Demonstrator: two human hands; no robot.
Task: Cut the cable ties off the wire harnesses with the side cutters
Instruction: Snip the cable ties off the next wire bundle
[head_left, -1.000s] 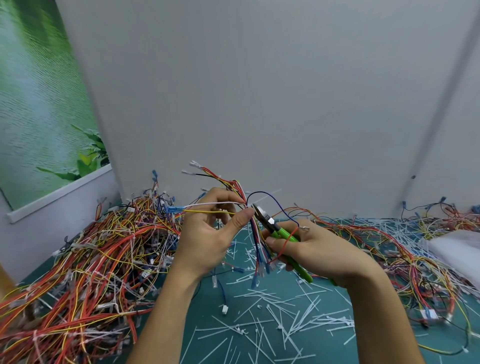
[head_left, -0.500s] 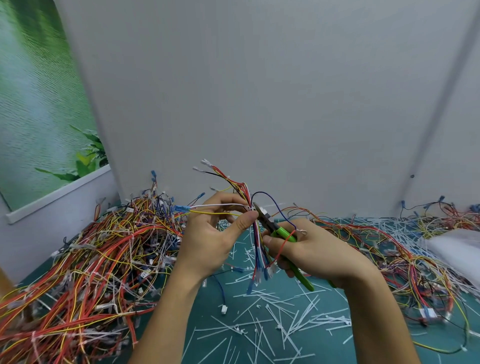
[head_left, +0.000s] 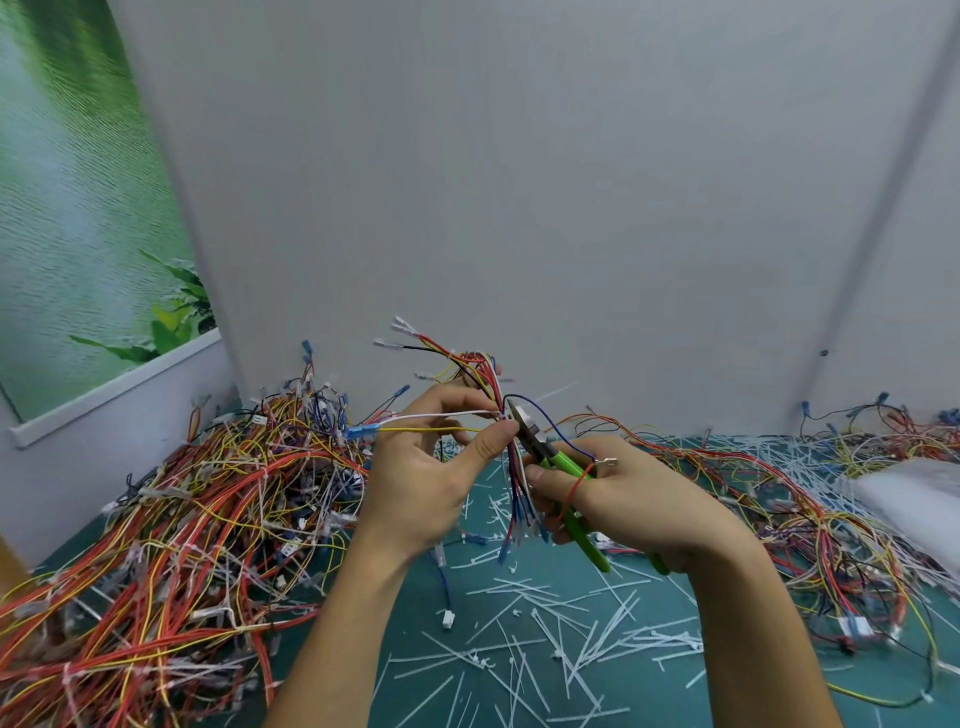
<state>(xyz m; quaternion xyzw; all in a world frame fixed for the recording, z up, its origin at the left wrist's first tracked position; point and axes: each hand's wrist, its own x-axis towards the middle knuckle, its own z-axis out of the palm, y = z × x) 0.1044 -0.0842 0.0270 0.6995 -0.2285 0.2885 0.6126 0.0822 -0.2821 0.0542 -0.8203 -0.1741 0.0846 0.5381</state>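
Over the teal surface (head_left: 467, 608), the left hand (head_left: 421, 478) pinched a harness (head_left: 483, 369); the right hand (head_left: 639, 499) gripped cutters (head_left: 566, 462) beside its wires.

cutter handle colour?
Bright green on the side cutters, gripped in the right hand; clearest in the head view.

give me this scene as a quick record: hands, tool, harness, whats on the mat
left hand: pinches the held harness between thumb and fingers
right hand: grips the side cutters by the green handles
side cutters: tip at the harness, beside the left thumb
held harness: raised above the mat, wire ends fanning up and hanging down
left of mat: pile of harnesses
mat centre: scattered cut white ties
tie being cut: too small to tell
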